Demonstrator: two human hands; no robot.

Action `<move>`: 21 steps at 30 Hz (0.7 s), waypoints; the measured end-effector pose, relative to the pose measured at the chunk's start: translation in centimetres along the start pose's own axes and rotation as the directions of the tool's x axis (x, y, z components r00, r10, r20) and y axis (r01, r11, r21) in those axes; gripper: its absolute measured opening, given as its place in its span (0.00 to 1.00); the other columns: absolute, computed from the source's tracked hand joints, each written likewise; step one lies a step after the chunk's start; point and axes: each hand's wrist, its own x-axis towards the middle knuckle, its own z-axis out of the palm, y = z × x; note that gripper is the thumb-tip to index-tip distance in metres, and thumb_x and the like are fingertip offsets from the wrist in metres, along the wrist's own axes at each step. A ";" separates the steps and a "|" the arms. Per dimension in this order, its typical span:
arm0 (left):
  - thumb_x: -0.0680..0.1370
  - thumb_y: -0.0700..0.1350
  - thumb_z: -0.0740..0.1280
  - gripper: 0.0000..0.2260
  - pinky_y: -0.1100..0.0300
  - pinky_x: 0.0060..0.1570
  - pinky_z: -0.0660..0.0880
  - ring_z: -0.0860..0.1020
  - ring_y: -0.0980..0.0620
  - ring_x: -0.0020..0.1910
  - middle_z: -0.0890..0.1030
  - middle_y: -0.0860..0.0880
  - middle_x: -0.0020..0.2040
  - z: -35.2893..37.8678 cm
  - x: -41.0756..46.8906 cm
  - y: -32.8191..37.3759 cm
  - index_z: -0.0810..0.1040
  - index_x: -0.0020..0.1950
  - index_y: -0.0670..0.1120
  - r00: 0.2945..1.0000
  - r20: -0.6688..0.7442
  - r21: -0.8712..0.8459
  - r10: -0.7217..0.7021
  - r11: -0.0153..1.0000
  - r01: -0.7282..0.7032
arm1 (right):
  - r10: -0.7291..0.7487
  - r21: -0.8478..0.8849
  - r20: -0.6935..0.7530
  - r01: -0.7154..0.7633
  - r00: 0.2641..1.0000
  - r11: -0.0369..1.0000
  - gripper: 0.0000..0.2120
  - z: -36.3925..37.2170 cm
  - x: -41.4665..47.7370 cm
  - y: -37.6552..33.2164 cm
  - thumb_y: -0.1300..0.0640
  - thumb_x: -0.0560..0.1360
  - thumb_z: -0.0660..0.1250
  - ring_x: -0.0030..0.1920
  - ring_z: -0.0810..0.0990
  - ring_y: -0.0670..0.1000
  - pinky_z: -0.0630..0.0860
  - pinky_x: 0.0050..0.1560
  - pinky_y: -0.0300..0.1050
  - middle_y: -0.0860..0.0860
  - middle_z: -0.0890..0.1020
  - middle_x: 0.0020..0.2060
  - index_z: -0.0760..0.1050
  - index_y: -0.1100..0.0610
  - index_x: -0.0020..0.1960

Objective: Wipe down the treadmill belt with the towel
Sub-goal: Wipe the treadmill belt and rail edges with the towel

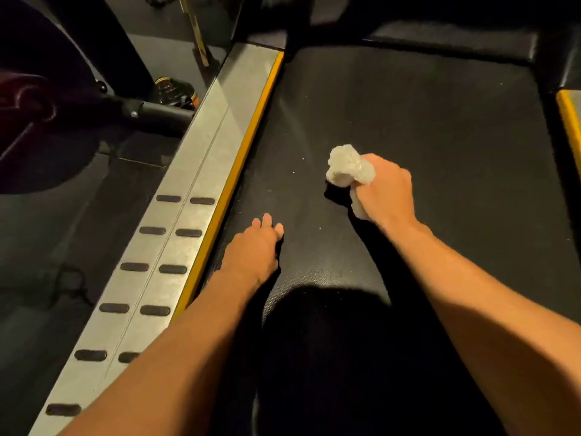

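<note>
The black treadmill belt [424,121] carries scattered pale specks near its left edge. The left hand [254,247] rests flat on it beside that edge; the right hand [386,190] presses a crumpled white towel [345,166] onto its middle.

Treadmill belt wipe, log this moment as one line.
right hand: grip on towel | left hand: flat on belt | specks remain

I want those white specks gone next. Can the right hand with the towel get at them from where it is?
Probably yes: the right hand holds the towel just beside the specks, with only bare belt between.
</note>
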 end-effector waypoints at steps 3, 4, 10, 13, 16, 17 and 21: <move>0.79 0.40 0.63 0.25 0.52 0.60 0.71 0.67 0.42 0.69 0.59 0.42 0.74 0.1 0.2 -0.2 0.59 0.75 0.45 1.000 0.001 -0.006 -0.006 1.000 0.006 | -0.041 -0.077 0.020 0.043 0.999 0.996 0.14 2.8 4.3 -1.7 0.66 0.68 0.59 0.46 0.75 0.56 0.63 0.42 0.43 0.49 0.78 0.41 0.73 0.51 0.47; 0.80 0.40 0.62 0.26 0.52 0.62 0.71 0.66 0.42 0.70 0.58 0.42 0.75 0.0 0.2 -0.2 0.57 0.76 0.45 1.000 0.010 -0.037 -0.013 0.999 0.013 | -0.058 -0.057 0.053 0.061 0.997 0.997 0.15 3.9 4.6 -2.6 0.67 0.69 0.59 0.49 0.76 0.57 0.65 0.43 0.43 0.52 0.80 0.46 0.75 0.52 0.50; 0.80 0.42 0.62 0.25 0.48 0.64 0.69 0.66 0.40 0.70 0.61 0.41 0.75 0.3 0.4 -0.9 0.59 0.77 0.46 0.999 0.023 -0.181 -0.034 0.983 0.038 | -0.303 -0.053 0.343 0.340 0.889 0.939 0.23 7.9 0.7 -6.7 0.66 0.73 0.61 0.59 0.76 0.59 0.74 0.56 0.49 0.55 0.80 0.58 0.75 0.49 0.64; 0.77 0.42 0.64 0.14 0.50 0.54 0.73 0.76 0.38 0.58 0.77 0.41 0.61 1.0 0.2 -1.3 0.77 0.63 0.48 0.996 -0.047 -0.323 -0.078 0.944 0.059 | -0.389 0.033 0.446 0.419 0.806 0.907 0.20 8.1 -2.0 -5.9 0.62 0.73 0.63 0.56 0.78 0.58 0.76 0.54 0.50 0.53 0.82 0.54 0.76 0.46 0.61; 0.78 0.41 0.63 0.13 0.51 0.56 0.73 0.76 0.39 0.59 0.78 0.41 0.62 1.3 -0.6 -1.2 0.79 0.61 0.47 0.997 -0.057 -0.365 -0.056 0.930 0.032 | -0.371 0.109 0.407 0.359 0.834 0.927 0.18 6.1 -4.8 -4.4 0.63 0.71 0.64 0.51 0.80 0.57 0.77 0.50 0.48 0.52 0.83 0.50 0.78 0.47 0.58; 0.78 0.40 0.63 0.14 0.52 0.58 0.72 0.75 0.39 0.61 0.77 0.41 0.64 1.3 -0.9 -1.2 0.80 0.61 0.47 0.997 -0.065 -0.376 -0.044 0.926 0.016 | -0.361 0.106 0.409 0.350 0.838 0.931 0.17 5.1 -5.6 -4.0 0.64 0.70 0.64 0.49 0.80 0.57 0.75 0.46 0.46 0.51 0.83 0.46 0.78 0.49 0.55; 0.74 0.34 0.61 0.16 0.61 0.55 0.75 0.81 0.45 0.53 0.83 0.45 0.56 1.0 -2.7 -2.6 0.86 0.51 0.46 0.973 -0.196 -0.531 -0.123 0.847 0.000 | -0.328 0.104 0.535 0.325 0.779 0.940 0.05 1.2 -7.7 -3.7 0.64 0.69 0.66 0.42 0.79 0.52 0.74 0.43 0.45 0.48 0.82 0.37 0.76 0.55 0.42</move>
